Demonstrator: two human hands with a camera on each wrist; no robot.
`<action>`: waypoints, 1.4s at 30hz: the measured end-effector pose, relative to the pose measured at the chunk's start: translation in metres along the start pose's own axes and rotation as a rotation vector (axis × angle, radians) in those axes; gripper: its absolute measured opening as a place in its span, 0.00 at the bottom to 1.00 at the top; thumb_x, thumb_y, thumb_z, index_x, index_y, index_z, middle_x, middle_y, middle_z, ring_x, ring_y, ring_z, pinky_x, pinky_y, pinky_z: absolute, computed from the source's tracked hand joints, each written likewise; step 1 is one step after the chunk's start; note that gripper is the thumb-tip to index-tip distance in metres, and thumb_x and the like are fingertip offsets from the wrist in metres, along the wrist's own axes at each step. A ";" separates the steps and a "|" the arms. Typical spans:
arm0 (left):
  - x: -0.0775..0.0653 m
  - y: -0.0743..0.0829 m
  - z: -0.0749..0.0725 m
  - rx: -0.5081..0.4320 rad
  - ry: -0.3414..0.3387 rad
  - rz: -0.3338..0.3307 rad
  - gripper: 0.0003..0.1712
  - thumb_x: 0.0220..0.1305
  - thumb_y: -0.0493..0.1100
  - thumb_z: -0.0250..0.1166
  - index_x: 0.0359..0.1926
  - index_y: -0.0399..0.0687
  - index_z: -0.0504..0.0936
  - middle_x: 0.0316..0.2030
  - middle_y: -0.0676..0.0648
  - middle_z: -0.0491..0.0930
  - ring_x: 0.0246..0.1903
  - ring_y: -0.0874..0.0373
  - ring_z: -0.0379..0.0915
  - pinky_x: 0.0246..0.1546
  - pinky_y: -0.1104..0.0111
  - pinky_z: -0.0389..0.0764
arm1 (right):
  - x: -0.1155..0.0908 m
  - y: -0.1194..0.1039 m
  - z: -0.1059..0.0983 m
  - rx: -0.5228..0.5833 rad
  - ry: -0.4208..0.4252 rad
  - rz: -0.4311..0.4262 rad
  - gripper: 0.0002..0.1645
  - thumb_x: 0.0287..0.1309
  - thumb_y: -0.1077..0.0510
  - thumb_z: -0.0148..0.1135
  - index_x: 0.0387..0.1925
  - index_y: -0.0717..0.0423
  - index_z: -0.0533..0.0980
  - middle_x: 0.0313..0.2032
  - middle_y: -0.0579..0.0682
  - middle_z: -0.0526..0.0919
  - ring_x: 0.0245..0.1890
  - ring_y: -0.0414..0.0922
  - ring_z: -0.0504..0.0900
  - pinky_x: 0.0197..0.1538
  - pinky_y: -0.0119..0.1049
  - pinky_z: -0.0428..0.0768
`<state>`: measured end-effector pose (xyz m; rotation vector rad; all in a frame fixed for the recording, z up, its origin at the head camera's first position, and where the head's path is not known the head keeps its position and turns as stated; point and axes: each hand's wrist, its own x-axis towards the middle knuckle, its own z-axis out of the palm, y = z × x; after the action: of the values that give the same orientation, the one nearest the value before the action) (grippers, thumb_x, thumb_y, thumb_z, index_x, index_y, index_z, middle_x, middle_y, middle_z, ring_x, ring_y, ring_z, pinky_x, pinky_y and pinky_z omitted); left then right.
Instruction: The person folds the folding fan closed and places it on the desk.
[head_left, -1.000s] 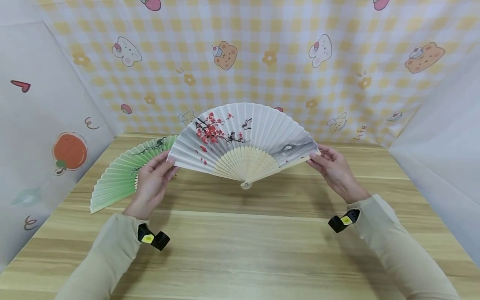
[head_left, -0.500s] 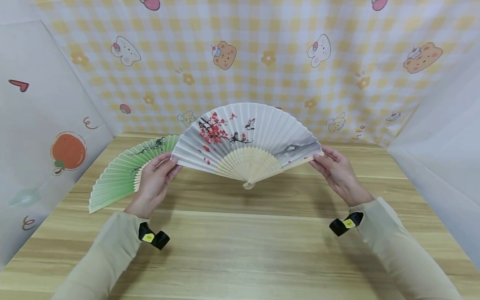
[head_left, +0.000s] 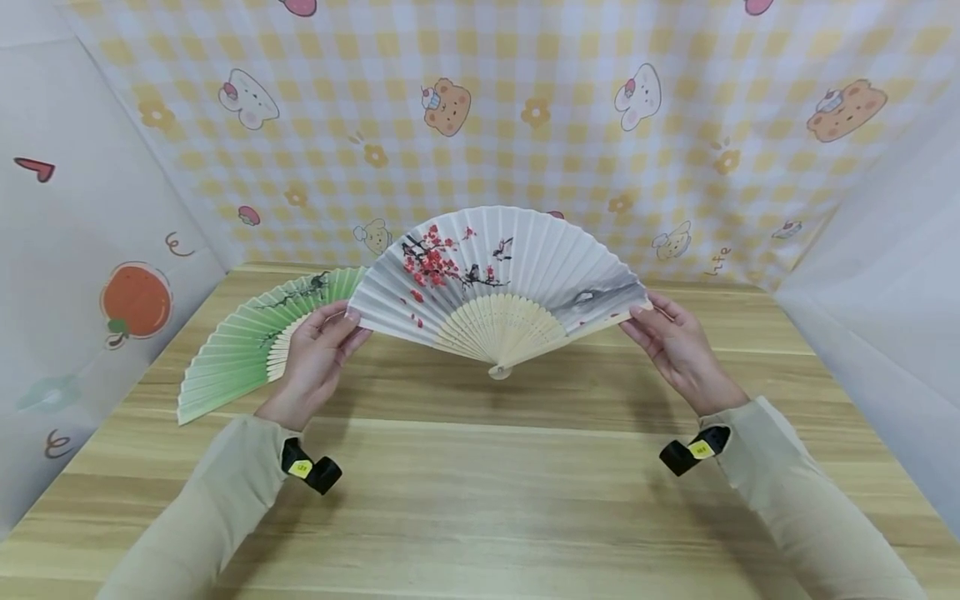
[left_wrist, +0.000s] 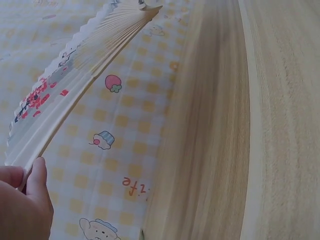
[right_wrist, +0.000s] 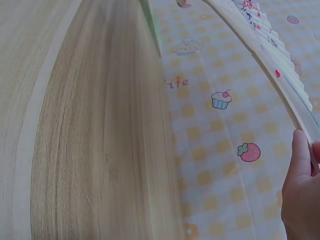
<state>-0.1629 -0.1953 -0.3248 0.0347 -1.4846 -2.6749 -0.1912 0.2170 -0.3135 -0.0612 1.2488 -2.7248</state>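
A white folding fan (head_left: 525, 258), spread wide, shows red blossoms, small birds and grey shading over pale wooden ribs. My left hand (head_left: 317, 358) pinches its left end between thumb and fingers; my right hand (head_left: 678, 354) pinches the opposite end. The fan is held up above the table, pivot end down, its painted face toward me. In the left wrist view the left hand (left_wrist: 25, 197) grips the fan's edge stick. The right wrist view has the right hand (right_wrist: 302, 190) on the other edge stick. Behind my left hand lies a spread green folding fan (head_left: 240, 358), partly covered.
The wooden table (head_left: 487, 517) stretches beneath both arms. A yellow checked cloth (head_left: 570, 158) with cartoon animals hangs along its back edge. White side sheets (head_left: 67, 250) stand at left and right. Each wrist wears a small black camera (head_left: 315, 471).
Both hands and the white fan have shifted slightly to the right, uncovering a little more of the green fan's ribs. The grip at both ends stays the same.
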 end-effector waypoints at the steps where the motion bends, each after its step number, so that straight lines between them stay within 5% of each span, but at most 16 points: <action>1: 0.001 -0.001 0.000 -0.003 0.003 0.006 0.07 0.58 0.30 0.56 0.37 0.43 0.74 0.37 0.47 0.74 0.35 0.60 0.76 0.43 0.73 0.75 | 0.000 0.000 0.000 0.009 -0.002 -0.001 0.14 0.53 0.76 0.52 0.41 0.62 0.72 0.39 0.55 0.78 0.38 0.47 0.80 0.45 0.35 0.77; 16: 0.002 -0.003 0.003 -0.135 0.064 0.042 0.09 0.56 0.26 0.56 0.37 0.39 0.75 0.36 0.44 0.75 0.35 0.58 0.77 0.43 0.72 0.75 | 0.001 0.000 0.008 0.057 0.058 -0.034 0.11 0.53 0.76 0.51 0.37 0.64 0.68 0.34 0.56 0.78 0.34 0.47 0.81 0.42 0.34 0.78; 42: -0.002 -0.007 0.002 -0.120 0.052 0.051 0.12 0.56 0.24 0.54 0.39 0.41 0.73 0.35 0.45 0.75 0.35 0.59 0.76 0.42 0.74 0.76 | -0.001 0.003 0.019 0.077 0.111 -0.057 0.20 0.51 0.74 0.55 0.43 0.60 0.60 0.38 0.57 0.76 0.35 0.48 0.81 0.46 0.35 0.75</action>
<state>-0.1619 -0.1897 -0.3298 0.0565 -1.2899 -2.6950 -0.1879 0.2011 -0.3038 0.0645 1.1844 -2.8577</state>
